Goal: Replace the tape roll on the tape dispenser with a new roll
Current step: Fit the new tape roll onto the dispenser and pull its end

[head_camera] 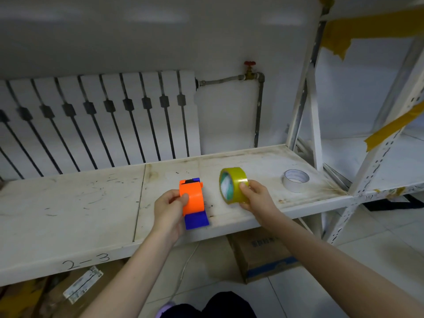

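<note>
My left hand (168,208) grips an orange tape dispenser (192,198) with a blue handle, held just above the white shelf (91,203). My right hand (255,198) holds a yellowish clear tape roll (231,183) upright on its edge, to the right of the dispenser and apart from it. An emptied white cardboard tape core (296,180) lies flat on the shelf further right. I cannot tell whether the dispenser has a roll inside.
The shelf is scuffed and marked "2-3" on its front lip. A radiator (98,115) and a pipe with a red valve (250,70) stand behind it. A perforated rack post (376,161) rises at right. Cardboard boxes (263,255) sit on the floor below.
</note>
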